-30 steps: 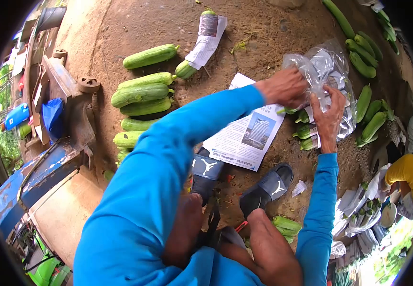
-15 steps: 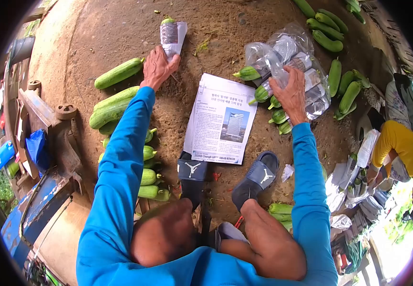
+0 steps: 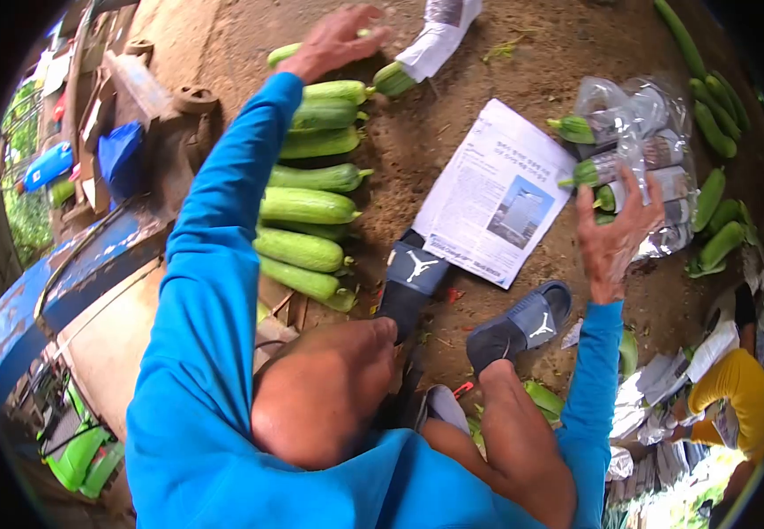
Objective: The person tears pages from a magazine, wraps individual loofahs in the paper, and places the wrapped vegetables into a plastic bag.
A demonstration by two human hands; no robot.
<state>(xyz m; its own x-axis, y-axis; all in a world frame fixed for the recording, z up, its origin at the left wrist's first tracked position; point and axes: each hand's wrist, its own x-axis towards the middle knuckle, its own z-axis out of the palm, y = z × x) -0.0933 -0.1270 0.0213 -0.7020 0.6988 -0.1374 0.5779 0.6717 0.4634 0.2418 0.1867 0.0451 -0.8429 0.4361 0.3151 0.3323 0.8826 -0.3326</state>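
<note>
My left hand (image 3: 338,42) reaches over the topmost gourd (image 3: 285,55) of a row, fingers stretched and apart, hiding its middle. Below it, several long pale-green gourds (image 3: 310,206) lie in a column on the dirt. A gourd wrapped in newspaper (image 3: 439,40) lies beside my left hand, its green end bare. My right hand (image 3: 618,231) rests with spread fingers at the near edge of a clear plastic bag (image 3: 633,97), which holds several newspaper-wrapped gourds, green ends facing left. Between my hands, sheets of newspaper (image 3: 497,194) lie flat above my slippers.
More unwrapped gourds (image 3: 715,115) lie beyond the bag at the right. A person in yellow (image 3: 735,397) works at the lower right among newspaper-wrapped bundles. Wooden beams, a blue painted piece (image 3: 73,282) and a round metal part (image 3: 197,100) border the left side.
My left hand has let go of the wrapped gourd and moved onto the loose gourd row. My right hand has loosened from the bag's plastic. The view has turned and shifted left.
</note>
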